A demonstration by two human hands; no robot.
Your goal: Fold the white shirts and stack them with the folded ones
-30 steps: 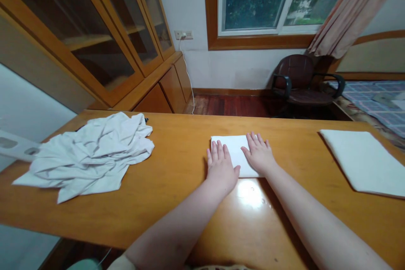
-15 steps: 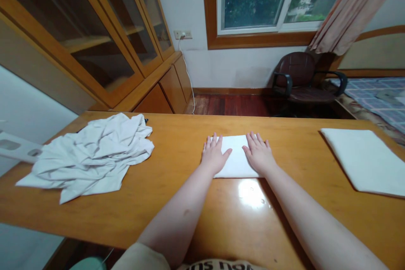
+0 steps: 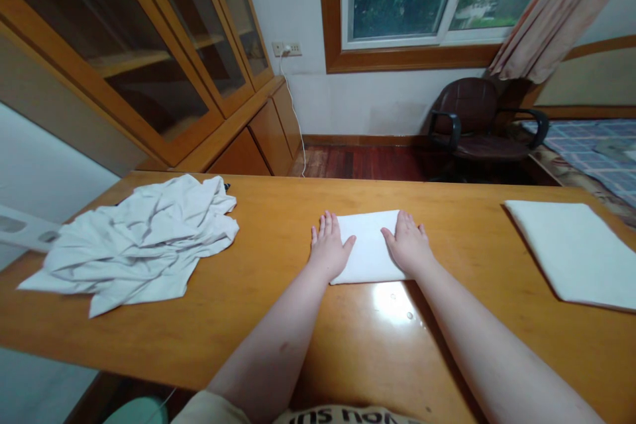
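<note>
A white cloth folded into a flat rectangle (image 3: 368,248) lies on the wooden table in front of me. My left hand (image 3: 330,249) rests along its left edge, fingers stretched forward and thumb out over the cloth. On the opposite edge lies my right hand (image 3: 408,245), also flat, its thumb pointing inward. Neither hand grasps anything. Part of both side edges is hidden under my palms.
A crumpled heap of white cloth (image 3: 144,238) lies on the table's left side. Toward the right is a larger folded white cloth (image 3: 576,252). Beyond the wooden table (image 3: 278,318) stand a glass-door cabinet (image 3: 189,79) and an armchair (image 3: 472,119).
My left hand has slid slightly left toward the cloth's edge, and my right fingers have shifted a little outward. More of the folded cloth shows between them. The view has tilted slightly.
</note>
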